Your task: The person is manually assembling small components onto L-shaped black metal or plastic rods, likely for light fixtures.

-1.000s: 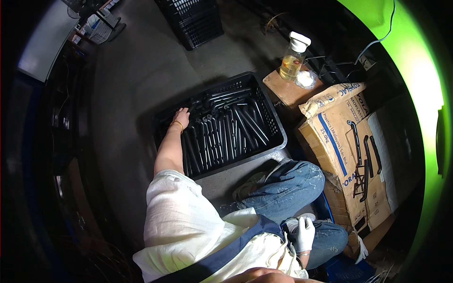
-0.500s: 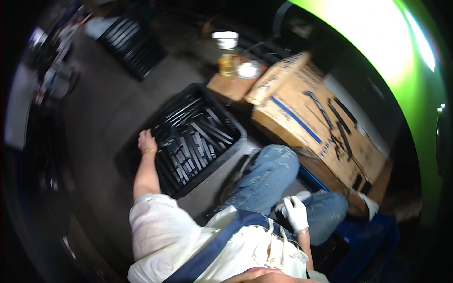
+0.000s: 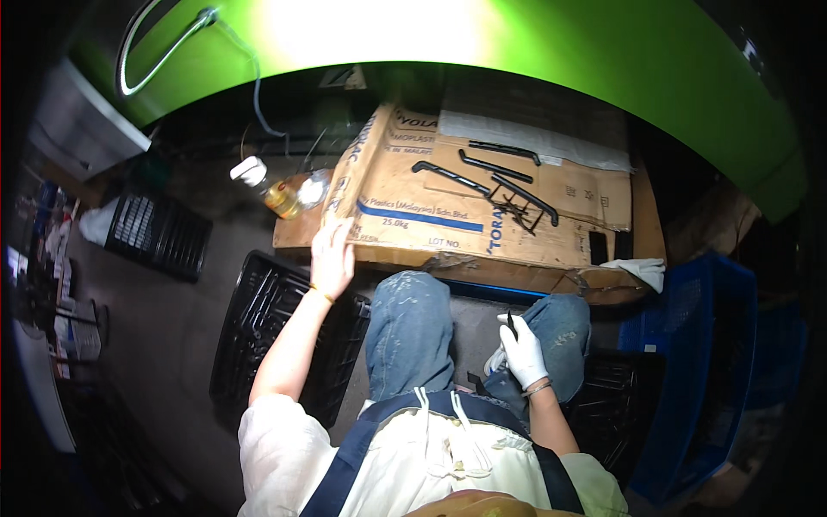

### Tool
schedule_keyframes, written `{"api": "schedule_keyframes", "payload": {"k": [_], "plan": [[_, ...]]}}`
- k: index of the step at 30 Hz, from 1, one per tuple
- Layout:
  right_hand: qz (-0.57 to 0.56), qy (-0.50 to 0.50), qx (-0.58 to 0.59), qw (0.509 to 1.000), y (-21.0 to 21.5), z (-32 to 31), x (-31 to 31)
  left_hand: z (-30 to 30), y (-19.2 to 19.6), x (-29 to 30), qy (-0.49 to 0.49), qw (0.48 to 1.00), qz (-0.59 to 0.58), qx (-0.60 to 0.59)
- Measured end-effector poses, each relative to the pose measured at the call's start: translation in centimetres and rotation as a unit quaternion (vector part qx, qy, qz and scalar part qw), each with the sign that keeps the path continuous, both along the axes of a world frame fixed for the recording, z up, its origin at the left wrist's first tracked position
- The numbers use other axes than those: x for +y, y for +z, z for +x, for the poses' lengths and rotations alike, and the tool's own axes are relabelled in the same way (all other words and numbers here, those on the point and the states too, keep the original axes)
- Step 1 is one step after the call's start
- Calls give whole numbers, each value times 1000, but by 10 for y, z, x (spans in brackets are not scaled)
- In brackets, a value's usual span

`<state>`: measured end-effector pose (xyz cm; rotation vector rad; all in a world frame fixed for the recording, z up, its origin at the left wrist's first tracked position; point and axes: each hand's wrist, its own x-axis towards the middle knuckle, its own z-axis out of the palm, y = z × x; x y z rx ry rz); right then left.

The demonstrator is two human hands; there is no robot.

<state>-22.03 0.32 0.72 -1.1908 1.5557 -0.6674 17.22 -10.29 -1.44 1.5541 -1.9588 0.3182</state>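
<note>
- Black bars [image 3: 454,178] with bent ends, four visible, lie loose on the cardboard carton [image 3: 568,177], between its middle and far edge; thin black pieces [image 3: 517,217] lie bunched against the nearest bar.
- Left hand [image 3: 332,258]: bare, fingers extended at the carton's near left corner. Nothing is seen in its grasp; fingertip contact with the cardboard cannot be confirmed.
- Right hand [image 3: 524,351]: gloved in white, fingers closed about a slim black item [image 3: 511,324], short of the carton's near edge. The item's kind cannot be determined.
- Risk, judged: a careless pull at the bunched pieces could drag the nearest bar along, since they overlap.
- Risk, judged: a wide sweep of the left arm could tip the bottle [image 3: 281,201], standing just off the carton's left edge.
- Containers: the black crate [image 3: 348,369] holds dark parts, partly hidden by the left forearm. The blue crate [image 3: 680,297], past the carton's near right corner, is too dark inside to assess. The bottle contains amber liquid.
</note>
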Motion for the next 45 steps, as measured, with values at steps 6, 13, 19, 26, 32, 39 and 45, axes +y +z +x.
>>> {"api": "schedule_keyframes", "payload": {"k": [6,13,19,26,32,39,45], "plan": [[28,-16,-201,979,-3,-34,-28,-134,23,-68,-194,981,8,23],[-213,64,88,971,-1,-75,-195,-234,-11,-80,-261,943,185,-93],[-167,96,337,921,-88,-73,-305,-193,-59,-51,-165,958,228,-58],[-117,151,309,932,-139,-58,-321,-169,-64,-43,-104,962,245,-60],[-185,114,317,923,-113,-67,-323,-171,-60,-43,-121,962,241,-31],[-113,100,19,988,45,-124,-246,-170,-63,-39,-106,966,235,28],[-367,-267,-471,757,58,-313,-108,-160,-63,-42,-109,969,207,78]]}}
